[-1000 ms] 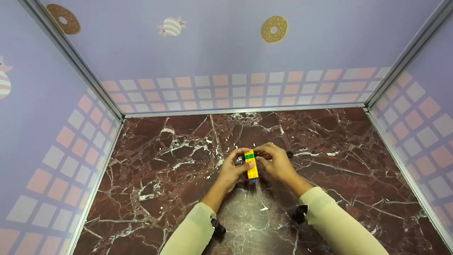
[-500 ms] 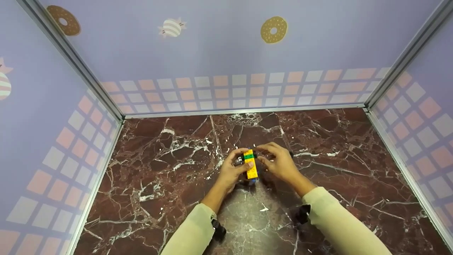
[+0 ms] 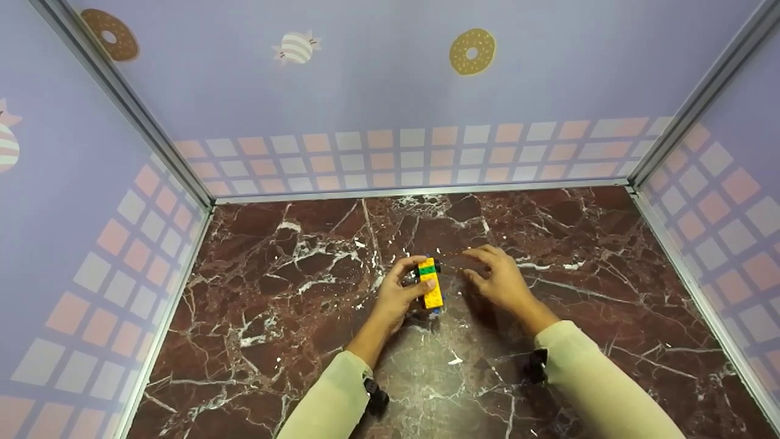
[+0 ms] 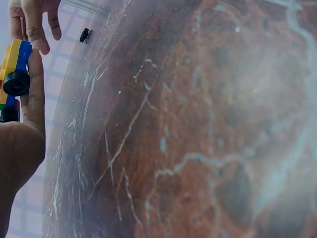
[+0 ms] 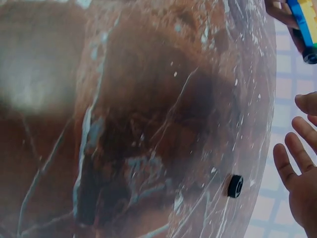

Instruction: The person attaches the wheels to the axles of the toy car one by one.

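Note:
My left hand (image 3: 393, 297) grips a toy brick car (image 3: 434, 299) between thumb and fingers. Yellow bricks top it, with one green strip across, and a blue base shows below. Two black wheels (image 4: 17, 83) are on the side seen in the left wrist view; another wheel (image 5: 310, 55) shows in the right wrist view. To the right of the car, my right hand (image 3: 501, 281) is held apart from it, fingers spread and holding nothing. A loose black wheel (image 5: 236, 186) lies on the tabletop; in the head view it is hidden behind the right hand.
The dark red marble-patterned tabletop (image 3: 292, 341) runs back to a lilac wall (image 3: 378, 91) with pink and white squares. Similar panels (image 3: 719, 183) close in the left and right sides, with metal strips along their edges.
My right hand has drawn away from the car to the right and its fingers have come apart. The left hand still holds the car in nearly the same place.

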Available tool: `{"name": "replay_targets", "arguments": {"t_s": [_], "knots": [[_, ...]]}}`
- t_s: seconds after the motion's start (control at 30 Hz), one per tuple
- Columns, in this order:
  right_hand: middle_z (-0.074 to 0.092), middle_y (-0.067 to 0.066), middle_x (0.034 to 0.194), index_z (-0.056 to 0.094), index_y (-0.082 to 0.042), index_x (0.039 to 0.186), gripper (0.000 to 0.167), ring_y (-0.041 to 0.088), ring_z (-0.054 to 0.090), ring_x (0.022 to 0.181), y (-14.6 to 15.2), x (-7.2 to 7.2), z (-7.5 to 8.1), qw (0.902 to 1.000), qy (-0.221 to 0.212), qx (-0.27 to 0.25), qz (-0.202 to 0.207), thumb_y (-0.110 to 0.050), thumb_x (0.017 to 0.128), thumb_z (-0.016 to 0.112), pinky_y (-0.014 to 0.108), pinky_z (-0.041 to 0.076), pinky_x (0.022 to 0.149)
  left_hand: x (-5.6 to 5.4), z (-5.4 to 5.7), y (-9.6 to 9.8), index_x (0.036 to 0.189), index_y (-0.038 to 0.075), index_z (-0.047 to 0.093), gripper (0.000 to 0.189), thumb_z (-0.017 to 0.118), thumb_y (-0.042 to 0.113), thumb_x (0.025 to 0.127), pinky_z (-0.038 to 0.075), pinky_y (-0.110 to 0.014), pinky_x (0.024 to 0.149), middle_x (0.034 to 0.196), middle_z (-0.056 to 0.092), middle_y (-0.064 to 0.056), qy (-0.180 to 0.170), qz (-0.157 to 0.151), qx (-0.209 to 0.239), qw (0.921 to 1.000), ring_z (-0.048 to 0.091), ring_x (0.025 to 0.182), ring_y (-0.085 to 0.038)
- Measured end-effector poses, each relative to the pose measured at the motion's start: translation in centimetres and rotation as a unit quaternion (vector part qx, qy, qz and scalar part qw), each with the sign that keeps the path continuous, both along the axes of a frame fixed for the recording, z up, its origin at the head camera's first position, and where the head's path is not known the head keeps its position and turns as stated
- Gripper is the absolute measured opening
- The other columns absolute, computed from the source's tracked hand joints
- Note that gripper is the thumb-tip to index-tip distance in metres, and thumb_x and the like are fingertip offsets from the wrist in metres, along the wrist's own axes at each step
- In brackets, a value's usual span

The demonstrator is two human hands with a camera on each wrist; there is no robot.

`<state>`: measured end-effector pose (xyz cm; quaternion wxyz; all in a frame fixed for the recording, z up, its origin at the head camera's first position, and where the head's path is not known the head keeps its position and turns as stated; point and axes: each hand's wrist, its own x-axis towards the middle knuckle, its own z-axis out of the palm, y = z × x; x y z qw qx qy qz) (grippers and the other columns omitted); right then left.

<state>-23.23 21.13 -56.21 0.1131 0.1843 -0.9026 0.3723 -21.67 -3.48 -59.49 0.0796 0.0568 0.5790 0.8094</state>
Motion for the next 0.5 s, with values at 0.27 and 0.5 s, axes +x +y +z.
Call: {"name": "replay_targets", "arguments": {"t_s": [0.27,0.5], "knots": [[0.076,0.022,0.122,0.076,0.0,0.132,0.042,0.042,0.065,0.102,1.5,-0.1,-0.6,0.9987,-0.016,0.038,-0.029,-0.003,0.091,0.085,0.057,0.057,0.095,0.2,0.2,-0.1,0.147,-0.004,0.056,0.057,0.079,-0.006,0.095,0.07,-0.037,0.087,0.141,0.065,-0.013,-0.005,-0.009,0.011,0.9999,0.073,0.104,-0.021],[0.07,0.027,0.137,0.074,0.002,0.135,0.044,0.052,0.061,0.131,2.8,-0.2,-1.0,0.9951,-0.046,0.069,-0.054,-0.004,0.092,0.084,0.07,0.048,0.122,0.1,0.1,0.0,0.146,-0.006,0.056,0.057,0.079,-0.008,0.094,0.07,-0.035,0.086,0.139,0.067,-0.013,-0.003,-0.001,0.011,0.9999,0.073,0.102,-0.02]]}}
